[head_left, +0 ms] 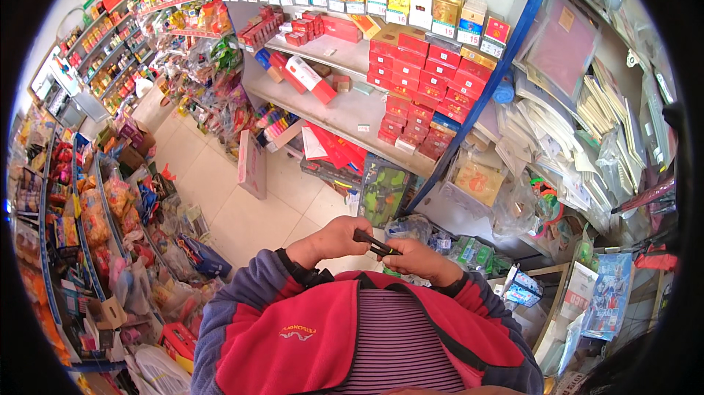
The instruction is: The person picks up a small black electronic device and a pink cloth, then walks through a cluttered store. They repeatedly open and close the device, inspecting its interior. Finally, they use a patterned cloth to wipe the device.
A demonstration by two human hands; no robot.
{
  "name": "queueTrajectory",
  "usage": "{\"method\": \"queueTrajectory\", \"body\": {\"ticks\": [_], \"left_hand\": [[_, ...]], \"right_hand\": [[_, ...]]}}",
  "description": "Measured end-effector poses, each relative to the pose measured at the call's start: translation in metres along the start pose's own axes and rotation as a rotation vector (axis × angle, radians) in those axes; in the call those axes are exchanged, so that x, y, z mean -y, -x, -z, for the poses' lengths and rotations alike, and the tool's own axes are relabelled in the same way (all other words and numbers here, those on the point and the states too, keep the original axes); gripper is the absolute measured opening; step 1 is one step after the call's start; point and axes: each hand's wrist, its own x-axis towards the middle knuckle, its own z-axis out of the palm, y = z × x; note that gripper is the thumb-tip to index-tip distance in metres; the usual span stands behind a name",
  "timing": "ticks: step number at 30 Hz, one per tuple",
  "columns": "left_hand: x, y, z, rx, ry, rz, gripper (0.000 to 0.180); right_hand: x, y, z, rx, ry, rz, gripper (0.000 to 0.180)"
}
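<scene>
In front of my chest, both hands are raised close together. A slim black stick-shaped object (375, 242), much like a pen or marker, spans the gap between them. My left hand (336, 238) is closed with its fingers curled round one end. On the other end, my right hand (423, 260) is closed too, its thumb side at the object. The object's exact kind is too small to make out, and my hands cover its ends. Beyond my hands, a dark green camouflage-patterned box (383, 193) leans against the shelf's foot.
Ahead stands a blue-edged shelf (334, 120) with stacked red cartons (425, 76) and a row of small packs on top. Stuffed piles of paper and envelopes (557, 131) fill the right. A pink box (251, 164) stands on the tiled floor (205, 175); bagged goods line the left shelves (88, 212).
</scene>
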Motion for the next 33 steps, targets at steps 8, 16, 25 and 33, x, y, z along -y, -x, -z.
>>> {"method": "queueTrajectory", "body": {"ticks": [8, 16, 25, 33], "left_hand": [[0.013, 0.001, 0.011, 0.035, 0.161, -0.034, 0.013], [-0.003, 0.004, 0.008, 0.038, 0.283, -0.010, 0.016], [0.001, 0.008, 0.006, 0.005, 0.100, -0.137, 0.014], [0.009, 0.018, 0.007, 0.010, -0.007, -0.197, 0.016]], "right_hand": [[0.000, -0.005, -0.006, 0.012, -0.186, 0.038, 0.027], [-0.001, -0.003, -0.007, -0.033, -0.082, 0.080, 0.022], [0.008, 0.010, -0.017, 0.004, -0.107, 0.081, 0.023], [0.009, -0.003, -0.030, -0.070, 0.030, 0.102, 0.020]]}}
